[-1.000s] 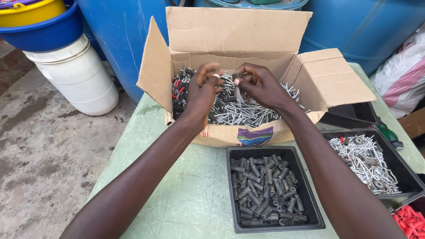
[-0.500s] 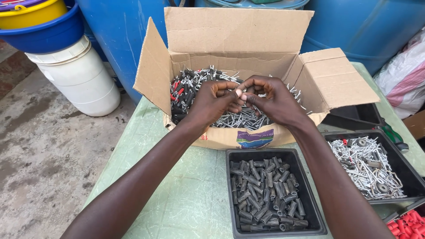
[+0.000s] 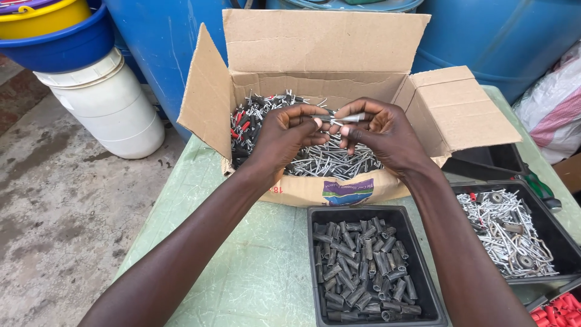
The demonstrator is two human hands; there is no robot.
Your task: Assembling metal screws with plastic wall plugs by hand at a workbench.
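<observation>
My left hand (image 3: 284, 136) and my right hand (image 3: 382, 132) meet over an open cardboard box (image 3: 315, 72). Between their fingertips they pinch a small grey metal fastener (image 3: 344, 118), held level. The box holds a heap of silver screws and anchor bolts (image 3: 330, 160), with some red and black pieces at its left side (image 3: 245, 124). In front of the box stands a black tray (image 3: 423, 284) filled with several dark grey sleeves (image 3: 360, 266).
A second black tray (image 3: 554, 233) with silver screws and washers sits at the right, and red plugs (image 3: 563, 306) show at the bottom right corner. The green table (image 3: 242, 266) ends at the left above concrete floor. Blue drums (image 3: 502, 36), a white bucket (image 3: 106, 106) and basins stand behind.
Both hands have lifted out of the screw heap and now hold one fastener between their fingertips above the box.
</observation>
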